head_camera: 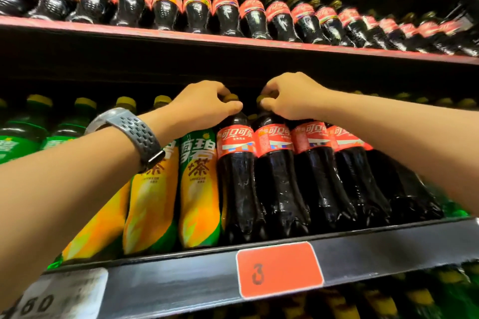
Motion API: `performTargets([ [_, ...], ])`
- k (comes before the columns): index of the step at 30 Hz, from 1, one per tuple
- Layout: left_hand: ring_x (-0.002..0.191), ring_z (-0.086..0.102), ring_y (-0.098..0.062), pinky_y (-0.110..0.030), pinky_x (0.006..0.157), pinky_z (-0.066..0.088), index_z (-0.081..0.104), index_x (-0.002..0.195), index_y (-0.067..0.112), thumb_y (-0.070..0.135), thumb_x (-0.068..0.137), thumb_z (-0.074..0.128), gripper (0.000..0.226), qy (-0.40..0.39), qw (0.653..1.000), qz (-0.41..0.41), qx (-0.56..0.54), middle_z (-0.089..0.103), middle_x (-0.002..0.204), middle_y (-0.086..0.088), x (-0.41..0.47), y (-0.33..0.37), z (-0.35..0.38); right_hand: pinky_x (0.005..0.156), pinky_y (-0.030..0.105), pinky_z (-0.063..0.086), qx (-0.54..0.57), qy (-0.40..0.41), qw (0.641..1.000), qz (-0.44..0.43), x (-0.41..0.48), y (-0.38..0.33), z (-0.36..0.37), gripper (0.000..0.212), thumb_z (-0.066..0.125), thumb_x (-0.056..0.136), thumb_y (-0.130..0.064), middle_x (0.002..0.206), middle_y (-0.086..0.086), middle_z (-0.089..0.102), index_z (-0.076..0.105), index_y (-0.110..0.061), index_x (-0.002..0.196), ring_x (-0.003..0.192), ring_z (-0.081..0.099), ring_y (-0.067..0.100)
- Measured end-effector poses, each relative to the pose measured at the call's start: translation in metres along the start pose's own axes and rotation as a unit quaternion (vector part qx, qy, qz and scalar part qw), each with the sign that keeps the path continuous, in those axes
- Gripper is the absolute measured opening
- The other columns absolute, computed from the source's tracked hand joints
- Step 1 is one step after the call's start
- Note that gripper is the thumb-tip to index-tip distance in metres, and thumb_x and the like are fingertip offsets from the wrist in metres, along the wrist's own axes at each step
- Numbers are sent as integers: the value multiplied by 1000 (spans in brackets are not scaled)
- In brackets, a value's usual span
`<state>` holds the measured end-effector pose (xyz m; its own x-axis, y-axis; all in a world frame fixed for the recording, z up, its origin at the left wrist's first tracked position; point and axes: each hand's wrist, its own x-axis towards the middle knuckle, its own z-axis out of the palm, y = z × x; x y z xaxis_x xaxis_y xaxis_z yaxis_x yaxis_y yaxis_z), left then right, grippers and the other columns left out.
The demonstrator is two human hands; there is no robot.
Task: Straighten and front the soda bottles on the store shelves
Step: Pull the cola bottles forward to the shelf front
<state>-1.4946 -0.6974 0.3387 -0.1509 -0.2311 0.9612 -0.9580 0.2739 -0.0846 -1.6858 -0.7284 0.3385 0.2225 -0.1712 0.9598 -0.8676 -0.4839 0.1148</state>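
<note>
Pinched at their caps (230, 97) by left grip (207, 103) and right grip (287, 98), two cola bottles (234, 163) are judged full, probably heavy, slick-walled.

Middle shelf (181, 277): four red-labelled cola bottles (234, 176), three yellow bottles (199, 189).

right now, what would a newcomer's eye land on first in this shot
Two hands meet mid-frame: the left hand pinches the cap of one cola bottle and the right hand the cap of the next cola bottle. Just left of them stand bright yellow-and-green bottles, and an orange tag marked 3 sits on the shelf edge below.
</note>
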Motion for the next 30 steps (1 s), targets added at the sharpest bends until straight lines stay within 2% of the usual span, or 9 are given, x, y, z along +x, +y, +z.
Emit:
performTargets([
  [6, 87, 52, -12, -26, 71, 36, 64, 112, 33, 59, 79, 59, 42, 36, 998, -32, 49, 64, 101, 6, -5, 11, 1, 86, 37, 52, 74, 40, 996, -13, 0, 9, 5, 31, 65, 80, -47, 105, 1, 68, 69, -26, 103, 98, 62, 23],
  [10, 88, 53, -15, -28, 74, 38, 62, 114, 33, 55, 81, 57, 40, 42, 994, -51, 84, 65, 105, 4, -8, 21, 4, 87, 39, 51, 76, 52, 995, -40, -1, 15, 9, 39, 59, 85, -50, 109, 2, 66, 66, -22, 111, 100, 60, 24],
  [13, 100, 58, -23, -35, 86, 47, 61, 116, 30, 53, 79, 54, 44, 35, 990, -66, 117, 66, 110, 0, -9, 26, 4, 94, 40, 46, 115, 94, 986, -79, -5, 27, 6, 31, 55, 90, -39, 112, 3, 65, 64, -21, 114, 107, 56, 25],
  [15, 112, 55, -28, -42, 96, 45, 58, 124, 23, 51, 73, 50, 58, 43, 989, -53, 130, 64, 118, -6, -8, 34, 3, 98, 43, 41, 97, 123, 984, -83, -5, 43, -1, 30, 53, 90, -33, 114, 2, 64, 63, -21, 115, 112, 53, 26],
  [18, 119, 53, -28, -42, 101, 43, 55, 130, 17, 48, 80, 50, 60, 58, 990, 0, 130, 61, 127, -8, -4, 54, 8, 96, 42, 44, 78, 76, 994, -27, -6, 70, -12, 38, 53, 89, -42, 118, 4, 63, 59, -19, 119, 111, 55, 27],
  [22, 111, 57, -27, -41, 96, 45, 58, 121, 26, 72, 74, 44, 68, -8, 991, -7, 136, 65, 117, -2, -2, 84, 29, 91, 39, 47, 60, 3, 998, -17, -13, 83, -8, 43, 52, 89, -51, 112, 5, 65, 64, -16, 112, 104, 58, 26],
  [26, 107, 56, -27, -43, 95, 45, 55, 121, 22, 68, 77, 54, 64, -7, 986, -16, 164, 64, 113, -3, 1, 91, 38, 98, 44, 41, 81, 14, 997, -8, -16, 84, -3, 43, 49, 90, -52, 110, 2, 66, 64, -19, 113, 106, 56, 25],
  [30, 108, 55, -29, -44, 93, 46, 52, 127, 22, 63, 80, 52, 63, -12, 987, -23, 161, 63, 114, -4, 0, 88, 38, 98, 43, 42, 87, 25, 996, -6, -15, 84, -1, 42, 52, 89, -54, 106, 0, 66, 66, -20, 111, 104, 57, 23],
])
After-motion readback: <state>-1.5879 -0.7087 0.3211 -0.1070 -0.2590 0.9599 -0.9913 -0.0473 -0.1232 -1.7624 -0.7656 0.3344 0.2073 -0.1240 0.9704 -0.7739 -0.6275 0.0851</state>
